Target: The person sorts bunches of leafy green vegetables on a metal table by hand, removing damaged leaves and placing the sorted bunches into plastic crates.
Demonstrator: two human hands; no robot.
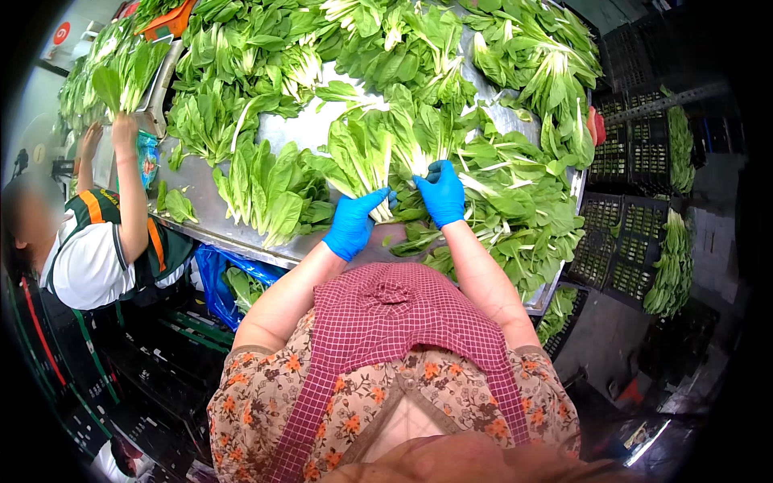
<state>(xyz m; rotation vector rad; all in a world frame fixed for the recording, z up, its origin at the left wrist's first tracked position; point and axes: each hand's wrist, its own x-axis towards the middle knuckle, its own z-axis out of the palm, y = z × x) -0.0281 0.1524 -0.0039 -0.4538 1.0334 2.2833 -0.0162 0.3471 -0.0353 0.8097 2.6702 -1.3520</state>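
Blue gloves cover both of my hands over a metal table (284, 130) heaped with leafy greens. My left hand (356, 222) grips a bunch of leafy greens (361, 154) by its pale stem ends, the leaves pointing away from me. Just right of it, my right hand (444, 192) pinches the stem base of a second bunch (416, 136). To the left of my left hand lies a sorted bunch (266, 187) with its leaves spread. A loose pile of leaves and stems (513, 199) is beside my right hand.
At left, a co-worker (96, 241) holds up a bunch of greens (130, 78). A blue plastic bag (211, 278) hangs below the table edge. Black crates (610, 241) stand at right, with greens (670, 265) on them. An orange container (169, 23) sits at the far left.
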